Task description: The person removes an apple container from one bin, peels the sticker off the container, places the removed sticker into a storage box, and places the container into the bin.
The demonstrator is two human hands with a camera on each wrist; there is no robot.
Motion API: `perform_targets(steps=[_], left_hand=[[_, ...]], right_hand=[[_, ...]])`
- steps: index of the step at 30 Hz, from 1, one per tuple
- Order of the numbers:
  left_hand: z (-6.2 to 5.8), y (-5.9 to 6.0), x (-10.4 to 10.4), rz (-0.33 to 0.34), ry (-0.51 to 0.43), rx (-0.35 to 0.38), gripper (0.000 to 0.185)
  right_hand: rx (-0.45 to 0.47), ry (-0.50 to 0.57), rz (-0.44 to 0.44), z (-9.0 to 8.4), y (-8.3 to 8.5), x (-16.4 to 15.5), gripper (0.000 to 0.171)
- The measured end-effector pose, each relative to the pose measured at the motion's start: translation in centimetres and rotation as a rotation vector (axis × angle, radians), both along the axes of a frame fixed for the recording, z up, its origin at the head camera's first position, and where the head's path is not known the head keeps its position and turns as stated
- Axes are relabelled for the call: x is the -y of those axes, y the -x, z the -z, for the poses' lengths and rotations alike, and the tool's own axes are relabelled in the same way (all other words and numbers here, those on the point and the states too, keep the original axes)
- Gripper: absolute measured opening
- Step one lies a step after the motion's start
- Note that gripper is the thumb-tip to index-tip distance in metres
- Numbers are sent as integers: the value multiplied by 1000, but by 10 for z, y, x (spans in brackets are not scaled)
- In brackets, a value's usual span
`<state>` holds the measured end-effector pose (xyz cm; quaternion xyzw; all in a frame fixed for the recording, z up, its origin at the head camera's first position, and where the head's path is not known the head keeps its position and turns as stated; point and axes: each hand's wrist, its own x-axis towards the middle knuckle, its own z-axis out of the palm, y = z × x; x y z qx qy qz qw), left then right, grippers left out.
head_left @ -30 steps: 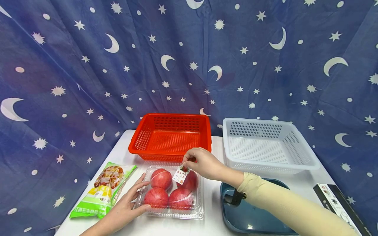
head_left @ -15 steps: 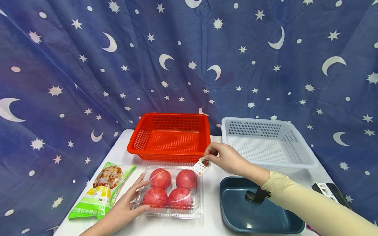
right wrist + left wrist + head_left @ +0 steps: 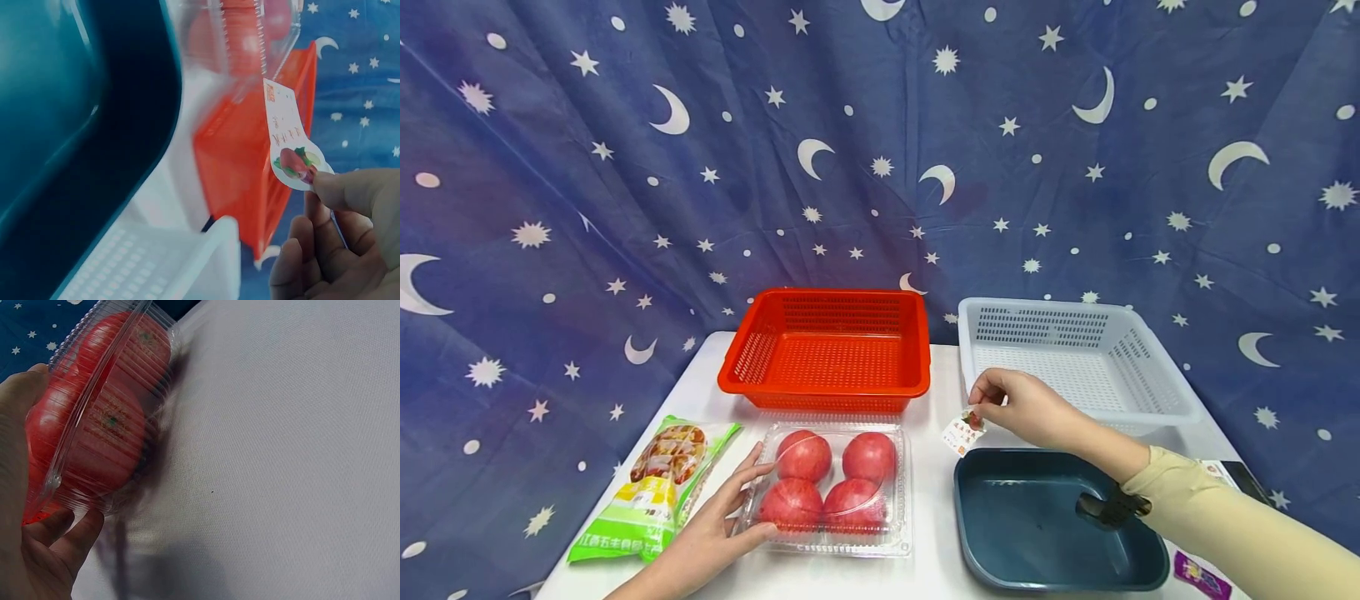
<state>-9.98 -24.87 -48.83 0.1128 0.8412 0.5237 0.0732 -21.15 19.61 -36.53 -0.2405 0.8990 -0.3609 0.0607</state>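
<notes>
Several red apples (image 3: 803,456) sit in a clear plastic clamshell box (image 3: 898,533) with its lid down. My left hand (image 3: 718,517) rests against the box's left side, thumb near the front corner and fingers spread farther back, touching the plastic. In the left wrist view, the fingers (image 3: 78,540) and thumb lie along the box's edge. Between thumb and fingertips my right hand (image 3: 1026,408) pinches a small white paper label (image 3: 962,432) with a red fruit picture. The label hangs above the table, over the near left edge of a white basket and behind a blue basin.
Behind the box stands a red basket (image 3: 823,392), with the white basket (image 3: 1150,400) to its right. The dark blue basin (image 3: 1037,533) is at front right. A green-and-yellow food bag (image 3: 658,487) lies left; a purple packet (image 3: 1201,575) and a black-and-white box (image 3: 1243,479) lie right.
My right hand has carried the label away from the apple box to the right, toward the space near the white basket and basin. The left hand has stayed against the box.
</notes>
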Motion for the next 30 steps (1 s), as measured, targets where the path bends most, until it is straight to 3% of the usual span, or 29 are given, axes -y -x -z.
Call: perform_targets(steps=[10, 25, 30], left_hand=[[2, 0, 1, 9, 6, -29, 65], [2, 0, 1, 6, 16, -44, 66], [1, -1, 0, 6, 18, -27, 66]], right_hand=[[55, -79, -48, 7, -10, -29, 6], [246, -8, -162, 42, -26, -46, 7], [239, -20, -171, 52, -29, -49, 10]])
